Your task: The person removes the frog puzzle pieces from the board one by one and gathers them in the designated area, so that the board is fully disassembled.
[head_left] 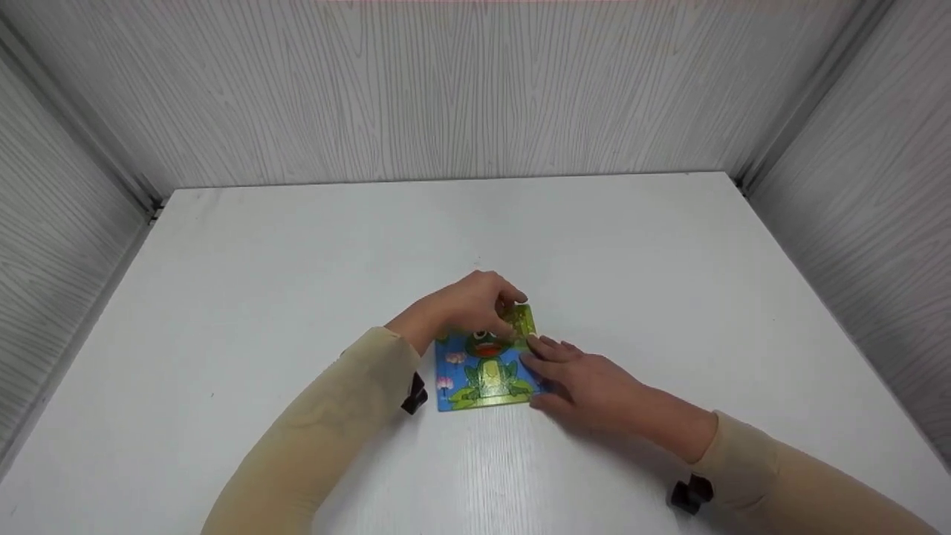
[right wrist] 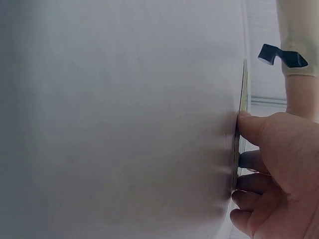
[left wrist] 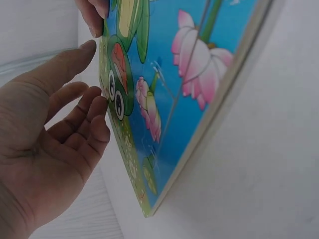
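A square jigsaw puzzle board with a green frog, pink lotus flowers and a blue background lies flat on the table. My left hand is over its far edge, thumb and fingers apart and loosely bent. In the left wrist view, the left fingertips come right up to the board's green edge beside the frog's eyes, and nothing shows between them and the thumb. My right hand rests along the right side, its fingers touching the board's edge and its thumb at the near right corner.
The white table stretches around the board on all sides. Wood-grain panels close it in at the back, on the left and on the right. Both forearms in beige sleeves cross the table's front part.
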Available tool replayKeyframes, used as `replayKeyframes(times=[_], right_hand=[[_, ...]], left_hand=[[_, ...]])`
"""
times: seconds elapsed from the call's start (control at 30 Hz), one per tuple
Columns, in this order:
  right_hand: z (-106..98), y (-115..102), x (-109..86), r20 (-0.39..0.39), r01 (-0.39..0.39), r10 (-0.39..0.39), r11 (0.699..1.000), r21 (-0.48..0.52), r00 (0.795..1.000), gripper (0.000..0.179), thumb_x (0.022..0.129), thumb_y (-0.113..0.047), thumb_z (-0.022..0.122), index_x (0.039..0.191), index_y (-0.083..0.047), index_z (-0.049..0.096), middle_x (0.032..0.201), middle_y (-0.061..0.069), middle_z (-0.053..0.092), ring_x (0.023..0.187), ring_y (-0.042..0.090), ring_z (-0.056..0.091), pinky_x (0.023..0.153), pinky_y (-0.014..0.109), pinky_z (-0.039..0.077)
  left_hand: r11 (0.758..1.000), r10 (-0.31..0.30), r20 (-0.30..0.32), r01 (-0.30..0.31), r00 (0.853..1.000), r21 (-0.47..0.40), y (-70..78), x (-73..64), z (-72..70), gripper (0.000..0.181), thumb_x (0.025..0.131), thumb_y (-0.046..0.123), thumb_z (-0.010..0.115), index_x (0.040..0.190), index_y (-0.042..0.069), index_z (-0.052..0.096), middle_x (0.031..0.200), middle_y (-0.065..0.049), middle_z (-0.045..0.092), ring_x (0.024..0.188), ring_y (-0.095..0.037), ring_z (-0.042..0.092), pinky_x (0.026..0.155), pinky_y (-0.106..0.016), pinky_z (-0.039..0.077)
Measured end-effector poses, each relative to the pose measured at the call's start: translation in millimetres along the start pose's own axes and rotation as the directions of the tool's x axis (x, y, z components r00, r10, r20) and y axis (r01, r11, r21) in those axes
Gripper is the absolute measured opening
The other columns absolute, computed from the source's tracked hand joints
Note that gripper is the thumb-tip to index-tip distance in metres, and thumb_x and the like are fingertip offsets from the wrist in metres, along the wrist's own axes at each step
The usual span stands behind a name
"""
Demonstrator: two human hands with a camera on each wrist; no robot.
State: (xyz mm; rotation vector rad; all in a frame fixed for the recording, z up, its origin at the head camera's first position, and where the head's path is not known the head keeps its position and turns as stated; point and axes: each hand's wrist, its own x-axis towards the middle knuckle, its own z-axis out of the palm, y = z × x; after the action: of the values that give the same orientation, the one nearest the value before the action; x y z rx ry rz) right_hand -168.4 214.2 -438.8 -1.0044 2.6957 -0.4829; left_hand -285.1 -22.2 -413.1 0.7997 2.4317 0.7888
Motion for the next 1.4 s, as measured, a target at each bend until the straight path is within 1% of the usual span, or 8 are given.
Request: replayKeyframes(times=[0.1,0.3,0.5,0.7,0.83,1.03,1.13,1.4], right_hand=[[1.1,-0.1,-0.1,-0.001,0.006,-0.005,1.000,0.002,1.000,0.067,0.106,-0.042,0.065,0.159,-0.005,0.047,0.170,0.014,0.033,0.155,0.035,0.035,0.118,0.054,0.037],[2.5,0.7,-0.1,0.004,-0.001,0.001,1.000,0.000,1.000,0.068,0.106,-0.044,0.064,0.160,-0.006,0.046,0.171,0.012,0.032,0.155,0.034,0.034,0.119,0.054,0.036],[4.2,3.2,-0.3,-0.001,0.006,-0.006,1.000,-0.006,1.000,0.068,0.107,-0.045,0.063,0.160,-0.007,0.046,0.171,0.012,0.033,0.155,0.033,0.034,0.119,0.054,0.036],[3.5,3.7,-1.4,0.003,0.006,-0.006,1.000,0.002,1.000,0.068,0.107,-0.044,0.063,0.160,-0.006,0.046,0.170,0.012,0.033,0.155,0.034,0.034,0.119,0.054,0.037],[2.3,3.3,-1.7,0.004,0.007,-0.007,1.000,0.012,1.000,0.067,0.107,-0.043,0.063,0.160,-0.006,0.046,0.170,0.013,0.033,0.155,0.034,0.034,0.118,0.055,0.037],[1.4,2.9,-1.9,-0.011,0.023,-0.023,0.999,0.024,1.000,0.065,0.107,-0.040,0.064,0.159,-0.004,0.047,0.169,0.015,0.035,0.154,0.036,0.036,0.117,0.055,0.038],[1.0,2.4,-2.0,-0.014,0.033,-0.033,0.999,0.029,0.999,0.065,0.106,-0.038,0.066,0.159,-0.003,0.047,0.169,0.016,0.035,0.154,0.036,0.036,0.117,0.055,0.038],[1.6,1.9,-0.1,-0.011,0.038,-0.038,0.999,0.019,0.999,0.066,0.106,-0.038,0.066,0.159,-0.003,0.047,0.169,0.016,0.035,0.154,0.036,0.036,0.117,0.055,0.039]], left_hand=[[1.000,0.013,0.017,-0.013,1.000,0.014,-5.4,2.6,-0.4,0.062,0.089,0.023,0.088,0.145,0.011,0.066,0.122,-0.003,0.068,0.106,-0.018,0.063,0.098,-0.035,0.054],[0.999,0.030,0.023,-0.031,0.999,0.039,-12.1,5.0,-1.0,0.059,0.088,0.024,0.089,0.142,0.014,0.068,0.121,0.000,0.065,0.107,-0.018,0.060,0.099,-0.034,0.052],[0.998,0.024,0.030,-0.025,0.999,0.050,-11.3,4.9,-0.2,0.058,0.090,0.024,0.088,0.142,0.015,0.066,0.122,0.000,0.064,0.109,-0.018,0.059,0.101,-0.035,0.051],[0.999,0.007,0.032,-0.008,0.999,0.037,-8.6,2.4,0.3,0.058,0.090,0.024,0.088,0.143,0.015,0.064,0.124,0.000,0.063,0.111,-0.019,0.059,0.103,-0.037,0.051],[0.999,0.009,0.035,-0.010,0.999,0.035,-8.6,2.8,0.0,0.058,0.090,0.024,0.088,0.142,0.016,0.065,0.124,0.001,0.063,0.111,-0.018,0.059,0.104,-0.036,0.050],[0.997,0.058,0.047,-0.060,0.997,0.053,-9.3,4.7,-1.0,0.050,0.089,0.019,0.088,0.136,0.015,0.070,0.122,0.001,0.064,0.109,-0.018,0.060,0.101,-0.035,0.051],[0.996,0.066,0.054,-0.069,0.996,0.059,-8.7,4.6,-1.9,0.048,0.089,0.018,0.088,0.134,0.014,0.071,0.121,0.000,0.065,0.108,-0.018,0.061,0.100,-0.036,0.052],[0.998,0.027,0.054,-0.030,0.998,0.055,-7.2,4.2,-2.0,0.049,0.090,0.018,0.087,0.136,0.014,0.070,0.124,-0.001,0.064,0.111,-0.019,0.060,0.102,-0.036,0.051]])
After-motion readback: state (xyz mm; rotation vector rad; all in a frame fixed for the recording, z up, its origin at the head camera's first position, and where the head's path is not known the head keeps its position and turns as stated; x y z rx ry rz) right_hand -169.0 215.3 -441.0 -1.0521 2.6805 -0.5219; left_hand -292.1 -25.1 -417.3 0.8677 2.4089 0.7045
